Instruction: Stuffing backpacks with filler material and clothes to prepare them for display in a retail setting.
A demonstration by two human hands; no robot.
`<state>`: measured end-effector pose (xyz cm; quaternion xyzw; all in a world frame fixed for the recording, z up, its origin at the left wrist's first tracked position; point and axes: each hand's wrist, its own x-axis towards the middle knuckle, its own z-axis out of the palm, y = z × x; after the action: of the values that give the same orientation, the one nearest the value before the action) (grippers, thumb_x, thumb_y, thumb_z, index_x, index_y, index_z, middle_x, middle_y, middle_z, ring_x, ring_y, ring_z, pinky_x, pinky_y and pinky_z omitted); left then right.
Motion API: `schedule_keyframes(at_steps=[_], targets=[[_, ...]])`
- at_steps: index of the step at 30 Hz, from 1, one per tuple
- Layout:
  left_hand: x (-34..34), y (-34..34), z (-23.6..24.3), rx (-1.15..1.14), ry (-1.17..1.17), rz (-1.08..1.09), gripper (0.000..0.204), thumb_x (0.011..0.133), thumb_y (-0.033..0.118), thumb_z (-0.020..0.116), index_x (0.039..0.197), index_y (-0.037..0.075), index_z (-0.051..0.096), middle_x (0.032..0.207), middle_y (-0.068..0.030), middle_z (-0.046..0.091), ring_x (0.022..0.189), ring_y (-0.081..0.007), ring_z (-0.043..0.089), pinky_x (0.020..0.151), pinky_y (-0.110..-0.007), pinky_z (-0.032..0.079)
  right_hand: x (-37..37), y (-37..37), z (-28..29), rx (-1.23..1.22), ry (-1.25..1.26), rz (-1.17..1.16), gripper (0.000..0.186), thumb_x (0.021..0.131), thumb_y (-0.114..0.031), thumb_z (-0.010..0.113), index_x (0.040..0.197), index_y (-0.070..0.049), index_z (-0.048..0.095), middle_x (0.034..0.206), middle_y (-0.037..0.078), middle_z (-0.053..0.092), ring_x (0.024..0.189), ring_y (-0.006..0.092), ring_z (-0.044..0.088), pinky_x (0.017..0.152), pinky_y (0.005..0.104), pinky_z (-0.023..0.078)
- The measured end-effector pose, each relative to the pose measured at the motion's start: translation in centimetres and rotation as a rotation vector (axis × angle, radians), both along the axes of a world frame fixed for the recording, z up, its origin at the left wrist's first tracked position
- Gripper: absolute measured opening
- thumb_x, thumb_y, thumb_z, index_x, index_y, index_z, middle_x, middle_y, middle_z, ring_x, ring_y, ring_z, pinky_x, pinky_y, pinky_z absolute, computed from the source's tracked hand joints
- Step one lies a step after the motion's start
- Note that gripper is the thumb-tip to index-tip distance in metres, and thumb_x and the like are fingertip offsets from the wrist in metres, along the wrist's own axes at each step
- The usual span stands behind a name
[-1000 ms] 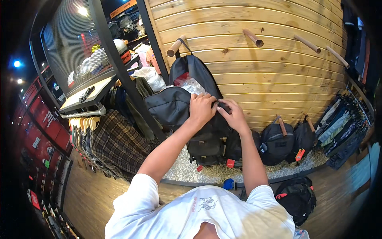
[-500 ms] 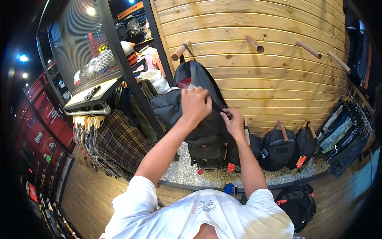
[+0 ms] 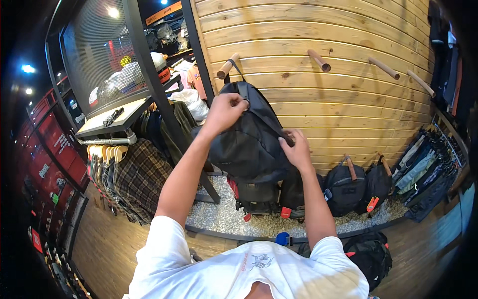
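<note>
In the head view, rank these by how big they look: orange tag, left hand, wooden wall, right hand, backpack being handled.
Largest to smallest:
1. Wooden wall
2. Backpack
3. Left hand and right hand: too alike to rank
4. Orange tag

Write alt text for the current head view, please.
A person's left hand pinches the upper front of a black backpack, the right hand its right edge. The backpack hangs from a wooden peg on a plank wall, with a plaid shirt to the left.
</note>
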<state>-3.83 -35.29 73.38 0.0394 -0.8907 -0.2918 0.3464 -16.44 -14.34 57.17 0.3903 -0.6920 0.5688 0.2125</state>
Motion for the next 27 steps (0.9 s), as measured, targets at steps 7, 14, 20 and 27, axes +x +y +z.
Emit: schedule_keyframes(at_steps=[7, 14, 20, 27], targets=[[-0.4, 0.8, 0.2, -0.051, -0.010, -0.056, 0.026, 0.083, 0.021, 0.071, 0.089, -0.004, 0.073, 0.074, -0.0177, 0.071, 0.068, -0.0232, 0.069, 0.066, -0.035, 0.052, 1.5, -6.6, 6.6, -0.024, 0.174, -0.054, 0.030, 0.085, -0.021, 0.075, 0.112, -0.008, 0.072, 0.111, 0.012, 0.067, 0.107, 0.0332, 0.061, 0.094, 0.0405, 0.049], [0.2, -4.6, -0.5, -0.122, -0.027, -0.187, 0.034, 0.081, 0.007, 0.076, 0.115, 0.005, 0.069, 0.092, -0.0120, 0.068, 0.083, -0.0229, 0.067, 0.078, -0.034, 0.054, 0.6, -9.3, 4.4, -0.168, -0.076, 0.102, 0.016, 0.091, -0.013, 0.070, 0.100, 0.000, 0.073, 0.091, 0.013, 0.071, 0.079, 0.0258, 0.069, 0.074, 0.0335, 0.053], [-1.9, -6.4, -1.4, -0.635, 0.132, -0.149, 0.054, 0.071, 0.004, 0.077, 0.121, 0.012, 0.057, 0.113, -0.0086, 0.059, 0.110, -0.0327, 0.060, 0.092, -0.041, 0.050, 0.3, -10.5, 3.8, -0.277, -0.265, 0.194, 0.016, 0.094, -0.011, 0.067, 0.103, 0.002, 0.069, 0.084, 0.006, 0.068, 0.075, 0.0120, 0.063, 0.070, 0.0274, 0.051], [-3.8, -6.8, -2.3, -0.389, 0.219, -0.274, 0.039, 0.077, 0.005, 0.074, 0.114, 0.007, 0.060, 0.108, -0.0105, 0.063, 0.101, -0.0349, 0.064, 0.085, -0.041, 0.053, 2.6, -8.9, 7.4, -0.225, -0.127, 0.129, 0.018, 0.093, -0.008, 0.068, 0.109, -0.008, 0.074, 0.077, 0.005, 0.063, 0.069, 0.0117, 0.060, 0.066, 0.0262, 0.048]])
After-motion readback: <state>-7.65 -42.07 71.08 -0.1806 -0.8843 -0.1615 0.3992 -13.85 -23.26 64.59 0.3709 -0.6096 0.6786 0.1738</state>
